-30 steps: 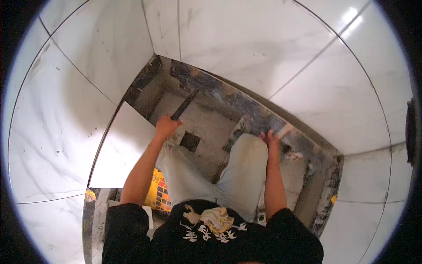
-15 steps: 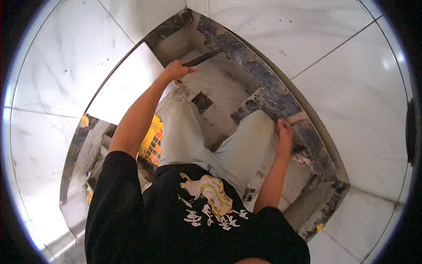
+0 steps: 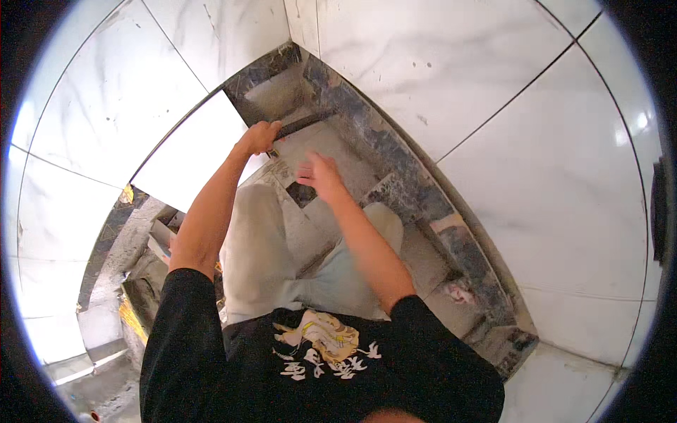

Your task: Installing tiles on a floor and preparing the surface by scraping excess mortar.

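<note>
My left hand (image 3: 261, 138) is closed at the near end of a dark narrow strip (image 3: 307, 123), beside the inner edge of a bright white panel (image 3: 197, 151). Its fingertips are mostly hidden, but they look curled round the strip's end. In the air over the grey floor between my knees is my right hand (image 3: 321, 176), a little blurred. Its fingers are apart, with nothing seen in them. Just below it lies a dark square patch (image 3: 302, 194) on the floor.
A dark marbled stone border (image 3: 384, 134) curves round me, meeting at a far corner. White marbled wall tiles (image 3: 508, 162) rise beyond it. To my left are grey block pieces (image 3: 162, 236) and a yellow item (image 3: 132, 317); a pinkish scrap (image 3: 460, 292) lies at right.
My right hand has left the right knee and border and moved inward and forward over the floor. My left hand stays by the strip, its fingers more curled. The view has shifted slightly.
</note>
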`<state>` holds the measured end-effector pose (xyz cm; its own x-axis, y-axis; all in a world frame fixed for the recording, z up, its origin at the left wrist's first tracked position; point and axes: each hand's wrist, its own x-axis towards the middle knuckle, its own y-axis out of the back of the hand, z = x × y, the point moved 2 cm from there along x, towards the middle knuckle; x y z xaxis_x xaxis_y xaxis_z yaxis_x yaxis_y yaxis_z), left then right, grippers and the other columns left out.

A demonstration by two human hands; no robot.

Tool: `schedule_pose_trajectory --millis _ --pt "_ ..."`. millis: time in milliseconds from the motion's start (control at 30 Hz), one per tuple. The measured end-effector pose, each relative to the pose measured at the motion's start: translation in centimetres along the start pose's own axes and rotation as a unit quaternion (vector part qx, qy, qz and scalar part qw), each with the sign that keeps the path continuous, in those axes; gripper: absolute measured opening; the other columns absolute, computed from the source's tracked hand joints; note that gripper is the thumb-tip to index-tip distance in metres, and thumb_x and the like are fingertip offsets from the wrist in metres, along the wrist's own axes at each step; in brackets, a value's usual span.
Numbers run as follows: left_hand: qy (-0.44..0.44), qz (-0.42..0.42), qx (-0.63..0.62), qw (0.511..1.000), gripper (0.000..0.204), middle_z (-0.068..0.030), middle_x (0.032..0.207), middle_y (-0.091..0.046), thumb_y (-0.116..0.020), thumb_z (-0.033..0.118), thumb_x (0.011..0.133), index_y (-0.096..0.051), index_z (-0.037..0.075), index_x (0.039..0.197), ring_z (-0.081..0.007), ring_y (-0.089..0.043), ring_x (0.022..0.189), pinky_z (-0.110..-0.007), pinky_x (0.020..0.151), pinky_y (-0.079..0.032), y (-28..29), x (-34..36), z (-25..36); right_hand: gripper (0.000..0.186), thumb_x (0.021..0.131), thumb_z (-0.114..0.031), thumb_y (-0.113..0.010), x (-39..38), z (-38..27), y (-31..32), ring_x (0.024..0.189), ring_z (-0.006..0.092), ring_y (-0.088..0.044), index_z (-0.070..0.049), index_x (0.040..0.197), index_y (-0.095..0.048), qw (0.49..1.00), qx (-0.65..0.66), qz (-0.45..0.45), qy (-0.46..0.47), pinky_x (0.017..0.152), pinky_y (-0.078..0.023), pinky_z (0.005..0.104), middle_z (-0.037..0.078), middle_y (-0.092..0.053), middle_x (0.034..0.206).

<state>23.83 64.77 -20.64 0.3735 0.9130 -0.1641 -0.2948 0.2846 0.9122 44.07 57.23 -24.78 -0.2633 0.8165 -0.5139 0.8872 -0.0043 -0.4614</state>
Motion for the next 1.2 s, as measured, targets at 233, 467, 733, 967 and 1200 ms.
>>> schedule_pose_trajectory --millis 233,467,733,967,1200 --pt "-0.032 0.110 0.092 0.989 0.024 -0.0209 0.086 -0.059 -0.052 0.021 0.088 -0.062 -0.001 0.090 -0.0383 -0.063 0.076 -0.045 0.066 -0.052 -0.2 -1.1 -3.0 0.046 0.087 -0.044 -0.064 8.5 -1.4 -8.5 0.075 0.0282 -0.058 0.000 0.097 -0.052 0.984 0.176 -0.031 -0.021 0.063 -0.050 0.0439 0.016 -0.059 0.089" --pt "-0.018 0.044 0.192 0.980 0.031 -0.0238 0.095 -0.055 -0.061 0.013 0.079 -0.059 -0.001 0.106 -0.0375 -0.061 0.087 -0.044 0.078 -0.052 -0.7 -0.6 -7.3 0.020 0.089 -0.021 -0.056 8.1 -1.4 -11.4 0.077 0.0287 -0.060 -0.001 0.090 -0.054 0.983 0.182 -0.028 -0.025 0.068 -0.052 0.0477 0.015 -0.059 0.086" --pt "0.090 0.014 0.177 0.980 0.043 -0.0221 0.112 -0.056 -0.064 0.011 0.073 -0.057 0.002 0.114 -0.0388 -0.057 0.105 -0.046 0.085 -0.049 3.0 2.3 3.1 0.022 0.090 -0.029 -0.056 11.6 0.1 -7.8 0.077 0.0269 -0.061 -0.007 0.092 -0.053 0.978 0.203 0.029 0.034 0.066 -0.054 0.0467 0.010 -0.058 0.087" --pt "-0.443 0.062 0.058 0.893 0.052 -0.0168 0.122 -0.050 -0.061 0.007 0.077 -0.048 0.007 0.127 -0.0377 -0.051 0.112 -0.050 0.093 -0.044 0.8 5.2 20.7 0.024 0.099 -0.032 -0.049 11.9 2.6 -8.7 0.083 0.0175 -0.056 -0.009 0.099 -0.056 0.972 0.203 0.047 0.107 0.075 -0.047 0.0407 0.005 -0.057 0.093" --pt "-0.436 0.071 0.130 0.888 0.052 -0.0168 0.127 -0.045 -0.064 0.012 0.079 -0.047 0.004 0.128 -0.0336 -0.046 0.118 -0.050 0.098 -0.039 -1.2 8.3 21.0 0.023 0.100 -0.028 -0.049 7.8 3.6 -17.0 0.086 0.0180 -0.056 -0.006 0.098 -0.057 0.877 0.327 0.065 0.346 0.074 -0.047 0.0422 0.005 -0.059 0.098"
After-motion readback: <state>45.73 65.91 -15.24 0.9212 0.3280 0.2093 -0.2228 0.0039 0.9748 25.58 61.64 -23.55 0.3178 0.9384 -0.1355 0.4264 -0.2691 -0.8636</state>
